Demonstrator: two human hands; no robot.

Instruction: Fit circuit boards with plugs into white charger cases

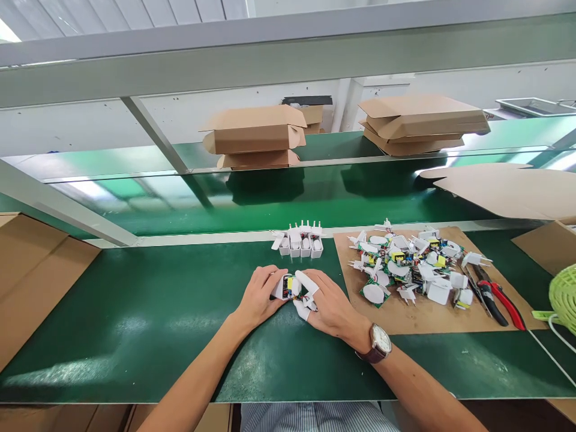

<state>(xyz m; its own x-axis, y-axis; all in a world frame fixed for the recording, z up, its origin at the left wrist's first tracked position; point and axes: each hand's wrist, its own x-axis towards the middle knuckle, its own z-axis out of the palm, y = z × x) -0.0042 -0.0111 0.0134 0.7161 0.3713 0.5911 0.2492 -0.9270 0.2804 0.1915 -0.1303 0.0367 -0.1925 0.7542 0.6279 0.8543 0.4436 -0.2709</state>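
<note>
My left hand (255, 295) is closed around a small white charger housing (278, 288), just above the green bench. At the housing's mouth sits a circuit board (294, 285) with a yellow component and a white round pad. My right hand (333, 305), with white covers on its thumb and index finger, pinches the board end of this charger. Part of a white plug piece shows between those fingertips. Just beyond my hands, several white chargers (300, 243) stand in a row, their plug pins pointing up.
To the right, a cardboard sheet (360, 321) bears a heap of charger parts (405, 264), red-and-black pliers (495, 300) and tweezers (477, 291). A green coiled roll (564, 294) lies at far right. Cardboard boxes (256, 129) sit on the shelf; another box (40, 270) stands left.
</note>
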